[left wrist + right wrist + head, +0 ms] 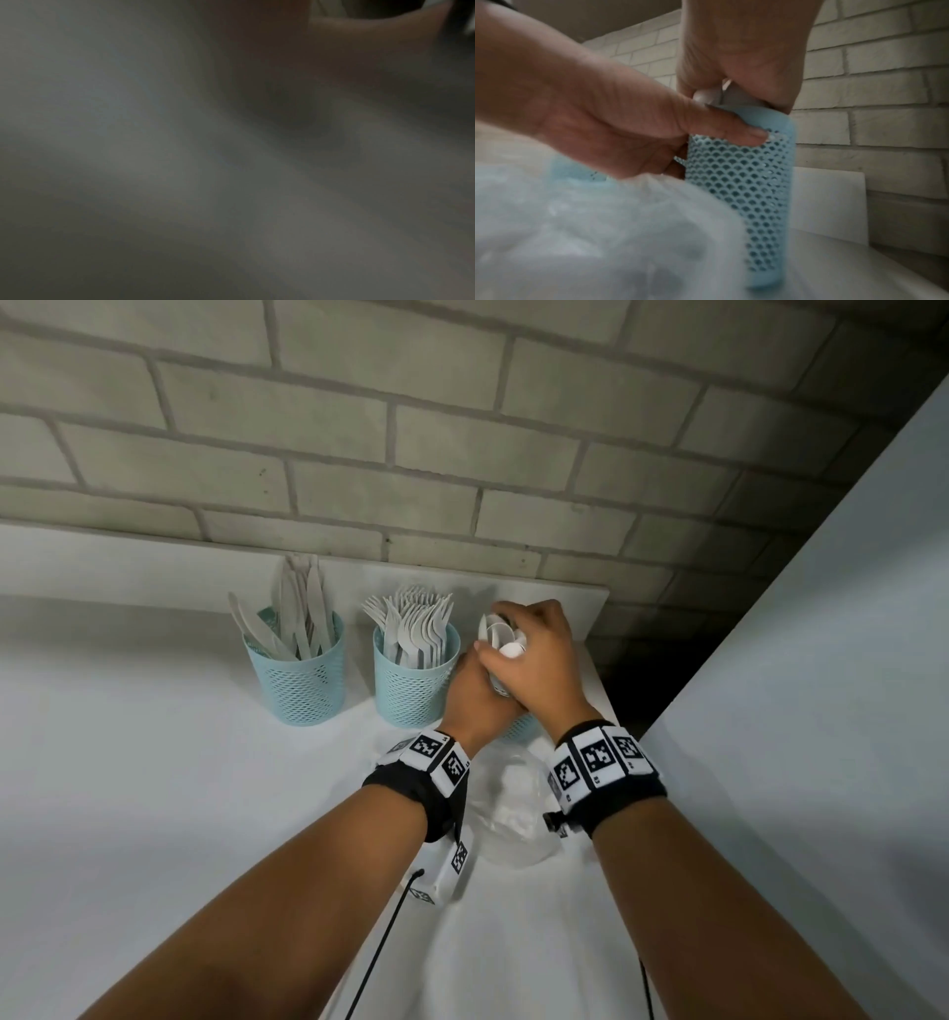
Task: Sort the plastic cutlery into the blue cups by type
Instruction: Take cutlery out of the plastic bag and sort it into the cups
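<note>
Right grip (534, 654) clutches spoons (500, 636) over the third of three cups (744, 178), left grip (618, 130) holding it.

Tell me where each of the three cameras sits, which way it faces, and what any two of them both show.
Head: on the head, facing forward and down at the white table, both forearms, left hand, right hand on the spoons.
Left wrist: dark blur; only a bit of skin at top.
Right wrist: low behind the right hand, facing the brick wall.
Shared: head and right wrist both show the right blue cup.
</note>
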### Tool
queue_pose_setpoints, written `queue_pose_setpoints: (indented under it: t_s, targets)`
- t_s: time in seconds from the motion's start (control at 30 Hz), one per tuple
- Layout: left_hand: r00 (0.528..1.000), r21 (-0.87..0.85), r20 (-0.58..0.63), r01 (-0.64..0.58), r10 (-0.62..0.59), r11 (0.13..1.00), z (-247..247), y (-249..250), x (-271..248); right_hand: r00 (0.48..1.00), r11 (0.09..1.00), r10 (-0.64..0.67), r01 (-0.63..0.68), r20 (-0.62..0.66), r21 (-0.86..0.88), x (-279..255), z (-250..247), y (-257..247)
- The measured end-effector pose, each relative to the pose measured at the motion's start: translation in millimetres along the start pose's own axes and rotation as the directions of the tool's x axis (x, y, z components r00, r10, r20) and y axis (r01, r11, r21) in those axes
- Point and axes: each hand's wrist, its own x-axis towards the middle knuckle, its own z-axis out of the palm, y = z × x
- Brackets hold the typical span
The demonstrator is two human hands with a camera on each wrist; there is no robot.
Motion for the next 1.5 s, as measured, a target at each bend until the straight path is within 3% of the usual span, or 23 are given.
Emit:
queue_pose_setpoints:
  t_s: [0.07, 0.17, 0.3, 0.4, 0.5, 0.57, 0.7, 0.8, 0.9, 1.0, 1.1, 1.13, 1.23, 1.33, 1.43, 1.5]
  targets:
    - [1.0, -0.036, -0.006, 0.027, -0.027, 0.999, 1.0, -2.4, -0.2, 0.999, 1.0, -0.004, 0.003, 0.035, 0.026, 2.5, -3.7, 3.0]
    - [0.999, -0.048, 0.007, 0.038, -0.037, 0.998, 0.8, -4.4, -0.4, 0.987, 0.995, 0.103, -0.102, 0.122, -0.015, 15.0, -10.6, 6.3]
    - [0.999, 0.032, 0.037, 0.016, -0.017, 0.999, -1.2, -5.6, 1.1, 0.981, 0.984, -0.036, 0.068, 0.192, -0.167, 12.4, -3.6, -5.0]
    - [0.999, 0.024, 0.035, 0.02, -0.021, 1.0, -0.7, -10.2, 2.5, 0.995, 0.984, -0.101, 0.103, 0.021, -0.144, 5.3, 1.8, -3.4]
    - [0.998, 0.026, 0.05, 0.034, -0.035, 0.999, -1.0, -8.0, 3.3, 0.975, 0.991, -0.115, 0.127, -0.19, 0.052, 8.8, -0.1, -2.4]
    - [0.998, 0.008, 0.051, 0.041, -0.041, 0.999, -2.3, -5.2, 2.2, 0.96, 0.979, -0.146, 0.175, -0.239, 0.102, 13.2, -5.1, -4.3]
    - [0.997, -0.013, 0.066, 0.045, -0.044, 0.999, -3.4, -5.5, 1.8, 0.991, 0.993, -0.079, 0.088, -0.106, 0.083, 9.3, -13.8, 0.7]
    - [0.995, 0.04, 0.077, 0.056, -0.059, 0.998, -2.5, -7.7, 2.5, 1.0, 0.992, -0.008, 0.011, 0.026, -0.126, 4.4, -8.5, 3.8]
    - [0.997, 0.055, 0.069, 0.042, -0.046, 0.998, -1.6, -9.3, 3.2, 0.998, 0.963, -0.004, 0.023, 0.07, -0.269, 8.2, -5.1, 0.5]
    - [0.997, 0.022, 0.065, 0.039, -0.041, 0.999, -1.7, -9.6, 3.9, 0.991, 0.964, 0.087, -0.057, 0.102, -0.261, 17.5, -7.6, 0.9]
    - [0.998, 0.051, 0.058, 0.028, -0.031, 0.998, -2.1, -9.3, 4.6, 0.98, 0.962, -0.017, 0.07, 0.199, -0.266, 23.0, -4.8, 0.8]
    - [0.998, 0.048, 0.058, 0.024, -0.027, 0.999, -2.2, -9.4, 4.4, 0.981, 0.966, -0.042, 0.088, 0.188, -0.244, 23.0, -3.0, 2.7]
    - [0.999, 0.019, 0.05, 0.017, -0.017, 1.0, -1.2, -11.0, 4.0, 0.999, 0.979, -0.035, 0.031, -0.017, -0.203, 17.6, 2.3, 11.3]
    - [0.999, 0.053, 0.033, 0.003, -0.005, 0.999, -0.7, -9.8, 4.6, 0.982, 0.978, -0.177, 0.168, -0.067, -0.122, 12.1, 5.9, 18.0]
    - [0.999, 0.029, 0.044, -0.001, 0.0, 1.0, -1.0, -11.1, 5.0, 0.991, 0.98, -0.007, 0.034, -0.134, 0.196, 13.4, -0.5, 22.2]
    - [0.999, 0.041, 0.043, 0.0, -0.002, 0.999, -2.0, -11.2, 4.5, 0.983, 0.903, 0.17, -0.127, -0.07, 0.411, 11.8, -2.1, 26.3]
